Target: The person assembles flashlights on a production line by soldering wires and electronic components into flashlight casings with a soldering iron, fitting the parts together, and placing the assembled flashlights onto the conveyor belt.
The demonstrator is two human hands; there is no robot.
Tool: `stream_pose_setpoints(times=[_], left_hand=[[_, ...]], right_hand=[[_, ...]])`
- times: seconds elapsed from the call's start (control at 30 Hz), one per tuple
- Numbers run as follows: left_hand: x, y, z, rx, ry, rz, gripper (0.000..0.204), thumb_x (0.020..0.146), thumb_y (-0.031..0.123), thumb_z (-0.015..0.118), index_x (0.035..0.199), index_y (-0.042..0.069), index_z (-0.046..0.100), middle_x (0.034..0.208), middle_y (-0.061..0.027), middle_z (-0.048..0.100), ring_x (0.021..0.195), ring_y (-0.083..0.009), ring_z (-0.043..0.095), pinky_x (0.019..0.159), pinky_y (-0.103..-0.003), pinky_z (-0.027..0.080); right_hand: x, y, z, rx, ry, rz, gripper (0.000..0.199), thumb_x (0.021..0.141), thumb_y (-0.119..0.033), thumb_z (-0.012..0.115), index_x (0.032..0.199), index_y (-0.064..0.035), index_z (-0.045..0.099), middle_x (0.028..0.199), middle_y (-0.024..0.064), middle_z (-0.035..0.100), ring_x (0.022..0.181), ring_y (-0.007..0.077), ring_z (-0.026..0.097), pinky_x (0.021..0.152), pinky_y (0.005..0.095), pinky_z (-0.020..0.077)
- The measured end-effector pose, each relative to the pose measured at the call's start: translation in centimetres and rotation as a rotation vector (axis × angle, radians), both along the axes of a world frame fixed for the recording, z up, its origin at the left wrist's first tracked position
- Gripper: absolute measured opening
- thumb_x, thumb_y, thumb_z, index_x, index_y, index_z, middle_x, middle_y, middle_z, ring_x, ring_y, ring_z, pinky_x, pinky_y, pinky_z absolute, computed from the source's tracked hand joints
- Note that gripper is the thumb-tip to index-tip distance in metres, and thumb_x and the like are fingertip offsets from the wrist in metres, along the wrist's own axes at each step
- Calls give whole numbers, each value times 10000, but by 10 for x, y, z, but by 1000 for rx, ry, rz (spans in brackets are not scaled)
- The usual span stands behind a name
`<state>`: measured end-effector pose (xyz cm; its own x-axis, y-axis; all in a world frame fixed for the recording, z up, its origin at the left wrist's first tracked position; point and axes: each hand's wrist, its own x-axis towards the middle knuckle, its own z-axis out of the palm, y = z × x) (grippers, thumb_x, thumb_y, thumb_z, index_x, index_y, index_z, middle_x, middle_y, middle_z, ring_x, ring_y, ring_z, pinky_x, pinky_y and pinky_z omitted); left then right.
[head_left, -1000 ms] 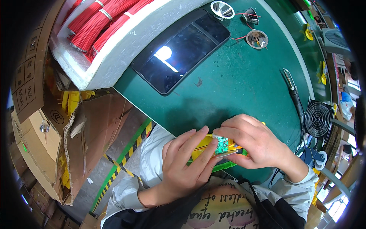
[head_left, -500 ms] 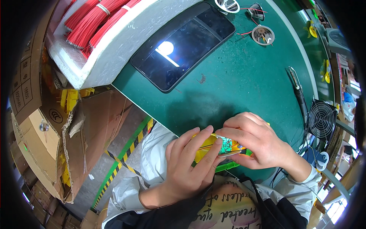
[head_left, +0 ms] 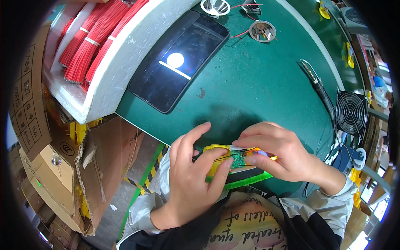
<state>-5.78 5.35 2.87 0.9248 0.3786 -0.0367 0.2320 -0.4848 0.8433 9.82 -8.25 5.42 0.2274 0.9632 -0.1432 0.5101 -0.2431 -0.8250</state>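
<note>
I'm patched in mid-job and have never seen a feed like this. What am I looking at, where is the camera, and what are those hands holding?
There is no machine here: a person works with two bare hands. The one view comes from a wide fisheye camera on the person's head, looking down, so straight edges bend near the rim.

The left hand and right hand together pinch a small green circuit board with thin wires, over a yellow part at the near edge of the green table.

Farther back lie a dark glossy panel, two shiny metal reflector cups, a pen-shaped tool on a cable and a small black fan. At left, a white foam tray holds bundles of red wires.
</note>
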Motion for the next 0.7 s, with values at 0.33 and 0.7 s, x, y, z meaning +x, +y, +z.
stream_pose_setpoints(times=[0.33,0.7], left_hand=[[3,-13,-3,-2,-40,78,112,706,87,648,801,53,598,1081,-96,544,955,-290,485,811,-379,372],[3,-9,0,-52,-15,58,78,695,64,654,756,63,605,953,-51,572,869,-250,503,772,-348,378]], right_hand=[[-6,14,-8,-96,346,-212,84,741,-38,650,817,-13,677,784,104,632,653,196,621,579,281,487],[-5,23,2,-197,351,-248,58,749,-51,663,784,-4,666,776,109,628,667,202,619,580,280,476]])
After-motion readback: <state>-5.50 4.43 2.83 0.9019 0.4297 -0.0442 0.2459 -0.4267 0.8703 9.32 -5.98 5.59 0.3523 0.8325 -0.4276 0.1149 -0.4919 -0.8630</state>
